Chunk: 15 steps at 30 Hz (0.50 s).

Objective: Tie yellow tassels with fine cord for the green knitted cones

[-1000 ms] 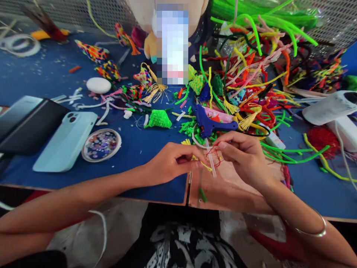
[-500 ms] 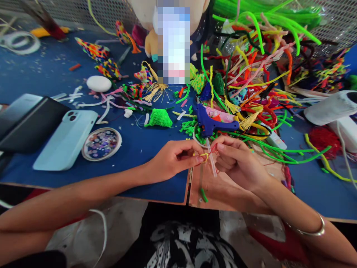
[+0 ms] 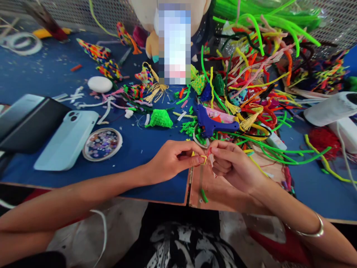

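Head view: a small yellow loop (image 3: 204, 159) is pinched in the closed fingertips of the left hand (image 3: 173, 160), a red thread (image 3: 209, 151) gripped by the right hand (image 3: 234, 165), just below the blue glue gun (image 3: 212, 123).

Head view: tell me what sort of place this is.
Probably a handicraft worktable: a heap of coloured pipe cleaners, a blue glue gun, small woven ornaments and a dish of sequins on a blue table.
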Each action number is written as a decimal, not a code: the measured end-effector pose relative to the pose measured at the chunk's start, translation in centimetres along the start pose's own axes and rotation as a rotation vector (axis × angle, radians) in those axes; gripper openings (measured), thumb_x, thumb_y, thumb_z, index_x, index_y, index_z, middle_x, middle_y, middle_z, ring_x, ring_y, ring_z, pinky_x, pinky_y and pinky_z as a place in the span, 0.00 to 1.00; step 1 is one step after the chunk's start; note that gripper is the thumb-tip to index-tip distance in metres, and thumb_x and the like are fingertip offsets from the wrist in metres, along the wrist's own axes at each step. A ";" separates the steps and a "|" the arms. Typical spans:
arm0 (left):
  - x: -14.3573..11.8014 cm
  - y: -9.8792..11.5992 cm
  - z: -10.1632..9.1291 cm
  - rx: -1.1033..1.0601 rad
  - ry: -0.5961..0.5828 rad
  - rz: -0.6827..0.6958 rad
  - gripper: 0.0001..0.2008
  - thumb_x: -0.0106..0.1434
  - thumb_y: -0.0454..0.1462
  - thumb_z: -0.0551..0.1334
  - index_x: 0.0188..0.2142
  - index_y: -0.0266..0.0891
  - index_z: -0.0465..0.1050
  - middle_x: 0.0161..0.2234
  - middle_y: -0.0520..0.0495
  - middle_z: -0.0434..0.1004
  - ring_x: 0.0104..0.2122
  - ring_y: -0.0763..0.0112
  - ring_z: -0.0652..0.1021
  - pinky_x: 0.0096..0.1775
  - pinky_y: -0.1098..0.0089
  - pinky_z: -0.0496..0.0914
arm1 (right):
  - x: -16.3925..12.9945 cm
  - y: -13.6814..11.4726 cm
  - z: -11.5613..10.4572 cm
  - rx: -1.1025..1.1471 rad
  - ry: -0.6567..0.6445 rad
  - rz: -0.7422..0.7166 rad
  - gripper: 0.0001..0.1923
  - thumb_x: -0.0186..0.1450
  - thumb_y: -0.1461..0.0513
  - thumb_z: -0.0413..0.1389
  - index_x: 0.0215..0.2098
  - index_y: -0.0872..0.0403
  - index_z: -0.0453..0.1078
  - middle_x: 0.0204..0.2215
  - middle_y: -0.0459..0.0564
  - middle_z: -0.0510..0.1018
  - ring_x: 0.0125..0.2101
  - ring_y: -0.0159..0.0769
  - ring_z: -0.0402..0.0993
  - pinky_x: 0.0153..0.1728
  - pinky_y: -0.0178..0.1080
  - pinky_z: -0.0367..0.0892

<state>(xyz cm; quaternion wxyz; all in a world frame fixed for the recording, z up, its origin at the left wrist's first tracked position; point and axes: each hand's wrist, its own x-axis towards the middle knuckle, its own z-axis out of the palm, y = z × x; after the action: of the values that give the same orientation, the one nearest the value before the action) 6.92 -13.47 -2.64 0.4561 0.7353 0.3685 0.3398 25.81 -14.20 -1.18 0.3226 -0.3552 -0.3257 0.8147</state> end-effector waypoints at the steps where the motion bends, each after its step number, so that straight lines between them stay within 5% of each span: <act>1: 0.0 0.0 0.0 0.003 0.006 -0.003 0.07 0.60 0.38 0.62 0.30 0.36 0.76 0.17 0.57 0.64 0.17 0.82 0.60 0.19 0.79 0.53 | 0.0 0.0 0.1 -0.019 0.008 0.001 0.08 0.61 0.61 0.58 0.26 0.56 0.67 0.12 0.33 0.49 0.13 0.20 0.41 0.15 0.29 0.43; 15: 0.0 0.2 -0.2 0.125 0.085 0.066 0.07 0.60 0.37 0.62 0.28 0.36 0.75 0.17 0.56 0.71 0.15 0.84 0.60 0.18 0.80 0.53 | 0.2 0.3 -0.1 -0.324 0.071 -0.100 0.04 0.57 0.65 0.56 0.24 0.56 0.68 0.14 0.35 0.55 0.14 0.20 0.46 0.14 0.28 0.43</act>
<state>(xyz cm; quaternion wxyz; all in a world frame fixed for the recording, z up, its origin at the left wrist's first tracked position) 6.83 -13.46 -2.39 0.3817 0.7592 0.3836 0.3617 25.68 -14.18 -1.58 0.3127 -0.4142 -0.4585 0.7214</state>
